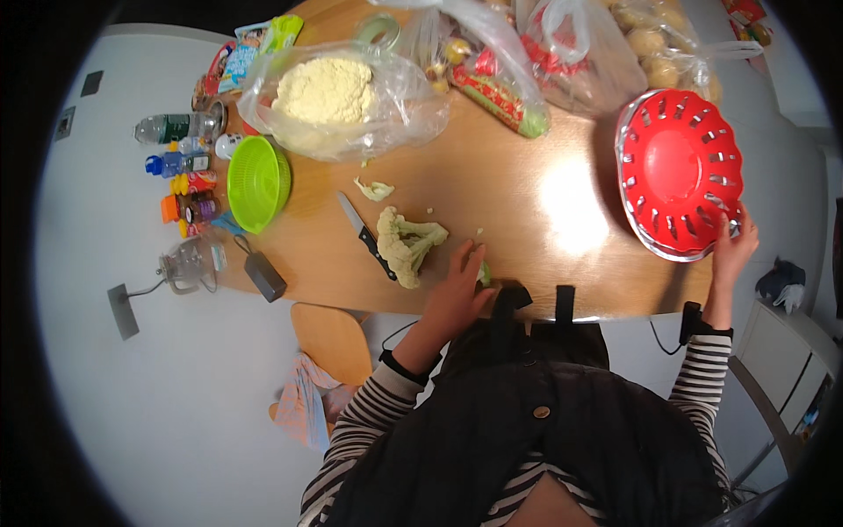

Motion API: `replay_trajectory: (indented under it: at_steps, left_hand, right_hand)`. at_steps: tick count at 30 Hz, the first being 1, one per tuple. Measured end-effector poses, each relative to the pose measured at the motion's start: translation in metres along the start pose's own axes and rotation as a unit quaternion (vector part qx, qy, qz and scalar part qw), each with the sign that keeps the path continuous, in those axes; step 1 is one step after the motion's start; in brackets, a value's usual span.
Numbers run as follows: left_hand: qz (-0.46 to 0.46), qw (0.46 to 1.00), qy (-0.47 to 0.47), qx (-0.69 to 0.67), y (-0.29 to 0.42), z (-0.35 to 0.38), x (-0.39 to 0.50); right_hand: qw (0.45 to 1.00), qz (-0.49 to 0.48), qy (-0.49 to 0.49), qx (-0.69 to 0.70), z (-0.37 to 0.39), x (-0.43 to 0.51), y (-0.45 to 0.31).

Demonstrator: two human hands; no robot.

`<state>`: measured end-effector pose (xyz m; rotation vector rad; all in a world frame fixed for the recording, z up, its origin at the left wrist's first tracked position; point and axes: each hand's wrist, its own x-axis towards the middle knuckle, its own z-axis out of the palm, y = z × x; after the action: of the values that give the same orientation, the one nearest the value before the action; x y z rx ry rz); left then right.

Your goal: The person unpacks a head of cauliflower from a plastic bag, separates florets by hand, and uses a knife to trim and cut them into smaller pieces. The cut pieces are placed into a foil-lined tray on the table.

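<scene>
My right hand (734,244) grips the near rim of a red slotted plastic basket (673,168), which has a shiny rim below it, at the right of the wooden table. My left hand (461,290) rests near the table's front edge, fingers apart, beside a small green piece of cauliflower leaf or stem (485,273). Left of that hand lies a cut cauliflower piece (405,247) with its stalk to the right. Against its left side is a knife (369,238) with a black handle, blade pointing away from me. A pale leaf scrap (374,190) lies beyond.
A cauliflower head (326,91) sits in a clear plastic bag (408,125) at the back. A green plastic basket (259,184), bottles (174,128), a glass pitcher (191,265) and a dark grey box (265,277) stand left. Bags of produce (579,72) line the far side.
</scene>
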<state>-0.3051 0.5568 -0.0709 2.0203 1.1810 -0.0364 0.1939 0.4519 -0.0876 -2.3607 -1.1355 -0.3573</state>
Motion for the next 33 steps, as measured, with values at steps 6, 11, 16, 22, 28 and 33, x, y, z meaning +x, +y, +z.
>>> replay_trajectory:
  at_steps: [6, 11, 16, 22, 28, 33]
  left_hand:
    - [0.03, 0.999, 0.01, -0.042, -0.013, 0.002, -0.003]
    - [0.058, 0.993, 0.023, -0.097, -0.029, 0.008, -0.004]
    - [0.11, 0.991, 0.061, -0.048, -0.035, 0.02, -0.016]
    - [0.1, 0.984, 0.147, 0.023, -0.025, 0.04, -0.028]
    - [0.133, 0.96, 0.209, 0.133, -0.043, 0.038, -0.033]
    - [0.045, 0.958, 0.228, 0.168, -0.054, 0.02, -0.033]
  right_hand:
    - [0.99, 0.084, -0.051, 0.103, 0.002, 0.002, 0.023]
    - [0.978, 0.109, -0.024, 0.177, -0.003, 0.015, 0.04]
    - [0.978, 0.065, 0.01, 0.197, -0.012, 0.022, 0.034]
    - [0.96, 0.039, 0.074, 0.268, -0.045, 0.009, 0.014]
    - [0.886, 0.035, 0.012, 0.463, -0.073, -0.023, -0.037]
    - [0.84, 0.039, -0.106, 0.531, -0.075, -0.051, -0.095]
